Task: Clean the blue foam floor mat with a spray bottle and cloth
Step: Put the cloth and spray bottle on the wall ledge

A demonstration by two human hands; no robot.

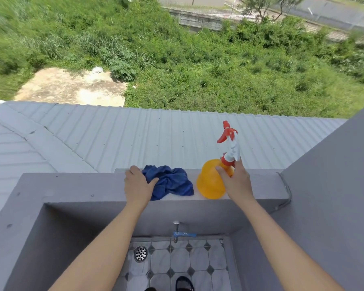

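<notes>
A crumpled blue cloth (172,182) lies on top of a grey parapet wall (72,185). My left hand (138,185) rests on the cloth's left edge, thumb pressed into the fabric. To the right stands an orange spray bottle (210,181) with a red and white trigger head (229,143). My right hand (235,181) wraps around the bottle's neck, just under the trigger. No blue foam floor mat is in view.
Below the parapet a blue-handled tap (183,234) sticks out over a tiled floor with a round drain (140,253). A dark shoe (184,283) shows at the bottom. A grey wall (334,175) rises at the right. Beyond the ledge lie a corrugated roof (135,139) and greenery.
</notes>
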